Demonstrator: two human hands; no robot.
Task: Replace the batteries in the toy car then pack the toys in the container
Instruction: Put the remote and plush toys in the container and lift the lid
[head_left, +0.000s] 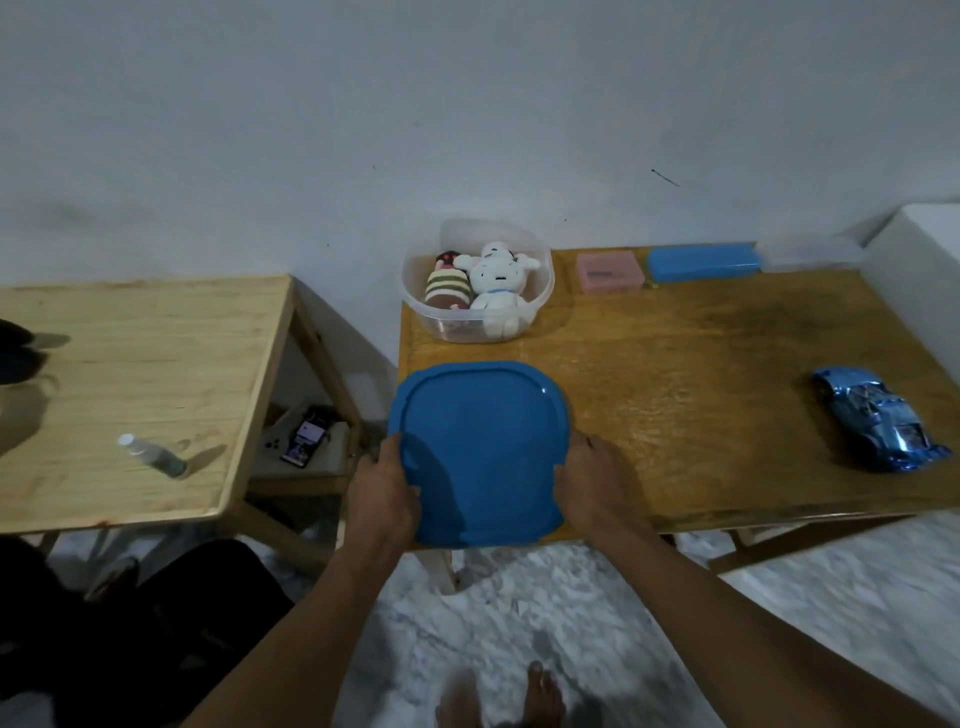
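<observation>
A blue container lid (480, 447) lies at the front left corner of the brown table (701, 364). My left hand (382, 493) grips its left edge and my right hand (589, 483) grips its right edge. Behind the lid stands a clear plastic container (540, 280) holding a white plush toy (496, 291) and a striped plush toy (448, 288). A shiny blue toy car (878, 418) rests on the table at the far right, well apart from both hands.
A pink box (609, 271) and a long blue case (704, 264) sit along the table's back edge by the wall. To the left is a lighter wooden table (130, 374) with a small clear bottle (153, 456); a phone (306, 435) lies on its lower shelf.
</observation>
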